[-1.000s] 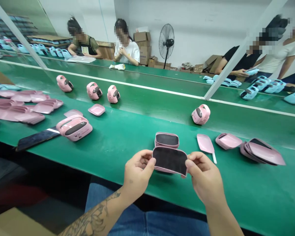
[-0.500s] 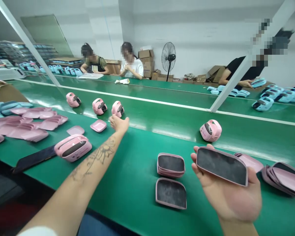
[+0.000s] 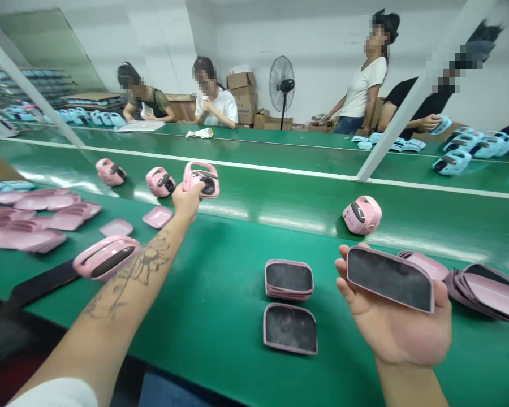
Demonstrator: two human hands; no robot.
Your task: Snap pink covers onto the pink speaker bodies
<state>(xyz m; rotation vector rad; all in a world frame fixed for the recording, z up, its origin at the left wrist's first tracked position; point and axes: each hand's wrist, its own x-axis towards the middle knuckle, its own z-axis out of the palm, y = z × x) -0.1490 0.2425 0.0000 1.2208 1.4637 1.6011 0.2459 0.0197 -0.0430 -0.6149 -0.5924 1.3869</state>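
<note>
My left hand reaches over the green work surface, gripping a pink handled plastic housing with a dark panel, tilted up in its fingers. In my right hand lies a curved-edge pink panel, its dark face up and the thumb along its right end. Between the hands are a small stack of dark-faced pink panels and another such panel nearer me. A larger pink handled housing sits beside my left forearm, which partly covers it. Beyond my right hand stands another pink housing.
Two pink housings stand left of my left hand. Pink panels are piled far left, more pink panels at right. A white post rises from a rail. Co-workers are across the table, near blue housings.
My left hand has closed on the pink housing and lifted and turned it, its dark panel now facing me. A standing person has appeared at the back right. The view has shifted slightly.
</note>
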